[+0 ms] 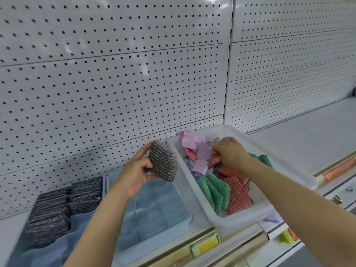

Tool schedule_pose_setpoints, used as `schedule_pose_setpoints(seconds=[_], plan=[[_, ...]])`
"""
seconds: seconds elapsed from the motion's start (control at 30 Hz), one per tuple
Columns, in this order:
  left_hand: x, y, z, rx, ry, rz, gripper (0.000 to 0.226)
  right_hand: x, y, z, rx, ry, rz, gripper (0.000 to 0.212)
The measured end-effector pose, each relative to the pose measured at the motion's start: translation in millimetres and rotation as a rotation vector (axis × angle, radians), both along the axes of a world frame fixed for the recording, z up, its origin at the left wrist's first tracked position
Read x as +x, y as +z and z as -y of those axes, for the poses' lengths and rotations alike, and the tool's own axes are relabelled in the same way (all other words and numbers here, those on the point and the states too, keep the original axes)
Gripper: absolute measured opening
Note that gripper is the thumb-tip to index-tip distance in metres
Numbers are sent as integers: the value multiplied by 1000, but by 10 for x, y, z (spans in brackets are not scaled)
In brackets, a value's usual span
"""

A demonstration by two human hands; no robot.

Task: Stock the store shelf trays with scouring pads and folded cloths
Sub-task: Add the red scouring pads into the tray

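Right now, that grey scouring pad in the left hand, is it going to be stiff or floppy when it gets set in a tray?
The grey scouring pad looks soft: it bends where the left hand pinches it. It is probably light, since a few fingers carry it. Its knitted surface likely grips rather than slips, and being flat it shouldn't roll.

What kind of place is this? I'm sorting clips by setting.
Most likely a shop aisle: white pegboard backing, a shelf edge with a yellow price label, and trays of scouring pads laid out for sale.

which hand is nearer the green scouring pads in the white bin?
Right. The right hand is inside the white plastic bin, just above the green scouring pads; the left hand holds a grey scouring pad outside it.
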State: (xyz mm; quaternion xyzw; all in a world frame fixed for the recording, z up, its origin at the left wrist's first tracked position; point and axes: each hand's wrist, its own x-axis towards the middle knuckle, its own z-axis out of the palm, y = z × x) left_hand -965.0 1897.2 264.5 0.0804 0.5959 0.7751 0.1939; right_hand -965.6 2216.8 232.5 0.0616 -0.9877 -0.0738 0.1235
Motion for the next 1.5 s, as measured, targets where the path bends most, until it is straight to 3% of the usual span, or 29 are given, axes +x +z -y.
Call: schedule_pose_setpoints(seconds=[0.1,0.23,0.33,0.6,0.73,0.8,0.93,1.23,1.43,1.5], plan=[[50,0,183,-37,42,21,55,27,188,-3,-286,-57,-129,31],[90,-5,468,2,37,29,73,67,371,172,-711,9,-180,55],[152,31,686,0,112,26,60,57,480,468,-934,71,-141,42],[156,-22,1807,39,582,88,13,71,494,1706,-1179,270,11,38],[198,-65,2410,-3,711,42,11,88,404,2195,-1228,305,91,37],[256,-116,2702,-46,712,7,24,93,344,2429,-1252,313,127,38],[462,-202,3036,-341,614,-161,59,111,216,2801,-1219,306,172,38],[493,-594,3289,-951,177,-428,35,219,7,3390,-1222,349,290,55],[407,-937,3068,-1572,304,-580,34,167,-128,3832,-951,374,207,59],[436,-1006,2997,-1695,320,-615,37,150,-204,3941,-832,339,227,59]])
